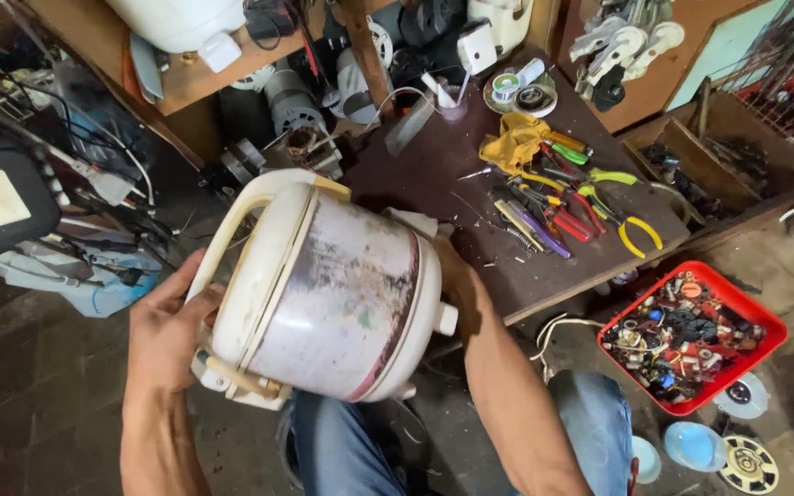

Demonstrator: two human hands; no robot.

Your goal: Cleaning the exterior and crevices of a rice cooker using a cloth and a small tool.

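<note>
Two bare hands held a worn, cream-white plastic rice cooker with a stained, scuffed metal-looking side (333, 294), tipped on its side above the person's blue-jeaned knees, near the front edge of the workbench. The left hand (163, 335) was spread flat against the lid end, thumb beside the pale carrying handle, fingers open rather than curled. The right hand (457, 285) lay behind the base end; its fingers were hidden by the cooker's body, so how tightly it closed could not be told. The cooker's inside and underside were out of sight.

Just beyond, to the right, a dark brown wooden workbench (415, 184) carried a yellow cloth (512, 142) and a heap of pliers and screwdrivers with red, yellow, green and purple handles (572, 207). At the far edge stood a small clear cup (452, 101) holding thin white sticks, and beside it a round reel of wire (507, 87).

Lower right, on the floor, a red rectangular plastic tray (765, 331) was filled with small dark parts, too jumbled to tell apart. Farther right, a wooden divided box (737, 119) held dark metal bits, blurred. A round light-blue lid (694, 445) lay near, cut off partly by the frame.
</note>
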